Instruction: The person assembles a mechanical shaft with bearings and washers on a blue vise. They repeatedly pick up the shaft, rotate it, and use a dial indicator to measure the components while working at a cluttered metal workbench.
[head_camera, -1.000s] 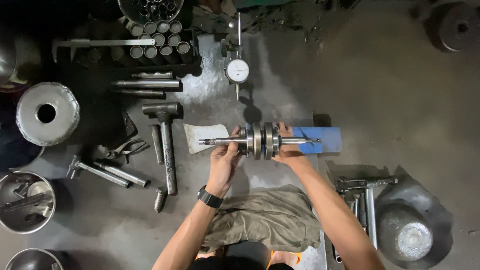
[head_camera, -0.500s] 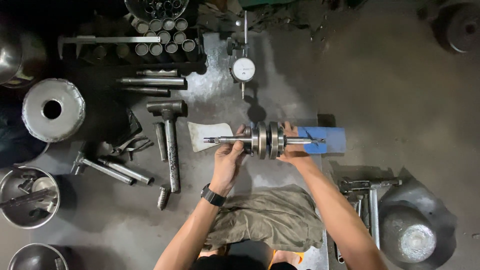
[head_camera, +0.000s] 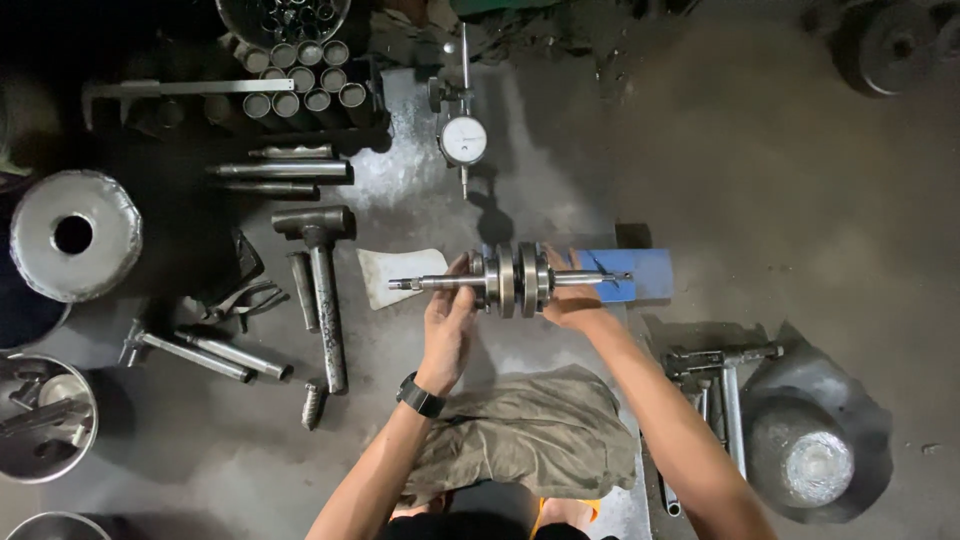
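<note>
With both hands, left hand (head_camera: 450, 325) and right hand (head_camera: 572, 300), clamped on the crankshaft (head_camera: 512, 281) at frame centre, I judge positioning is in hand; steady levelling comes next.

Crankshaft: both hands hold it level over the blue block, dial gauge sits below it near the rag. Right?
Not quite. The dial gauge sits above the crankshaft, away from the rag. The head view shows it. Both hands, left and right, do hold it level over the blue block.

Both hands grip a steel crankshaft with twin round webs (head_camera: 512, 280) held level: left hand (head_camera: 450, 325) by left shaft, right hand (head_camera: 570, 300) by right. Blue rectangular block (head_camera: 640, 275) behind; grey hammer (head_camera: 320, 290) and round white dial gauge (head_camera: 464, 140) nearby. Finger grip possibly loose, unclear.
</note>
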